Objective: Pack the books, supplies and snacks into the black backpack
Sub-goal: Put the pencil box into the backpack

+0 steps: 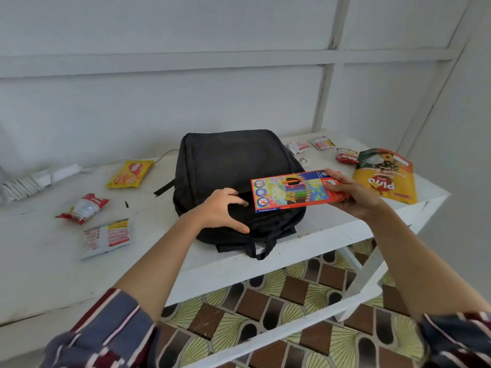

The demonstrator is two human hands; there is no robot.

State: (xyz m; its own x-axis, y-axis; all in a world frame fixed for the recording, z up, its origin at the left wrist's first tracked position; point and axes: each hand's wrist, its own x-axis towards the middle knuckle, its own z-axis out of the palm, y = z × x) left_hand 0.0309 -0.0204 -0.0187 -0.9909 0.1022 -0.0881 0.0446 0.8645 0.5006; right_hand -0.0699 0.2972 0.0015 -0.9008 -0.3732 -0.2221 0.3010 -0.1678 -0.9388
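Left hand [221,209] grips the fabric at the near end of the black backpack [236,166], fingers curled in at the zip line, thumb splayed on top. Sweep from the far left of the white counter [318,232]: coiled white cable [20,187] beside a power strip [62,172], red-and-white snack packet [82,208], white-and-red packet [106,237] nearer the front edge, yellow packet [130,173] further back. Backpack lies flat mid-counter, its straps [259,248] hanging over the front edge. Coloured pencil box [295,191] is held roughly level over the backpack's right side; can't tell if it touches the fabric. Right hand [353,197] holds the box by its right end, thumb on top, fingers underneath. Further back: small white sachet [299,147], second sachet [322,142], small red packet [346,156], then large orange pouch [385,176] lying flat near the right corner. Patterned tile floor [265,314] below.
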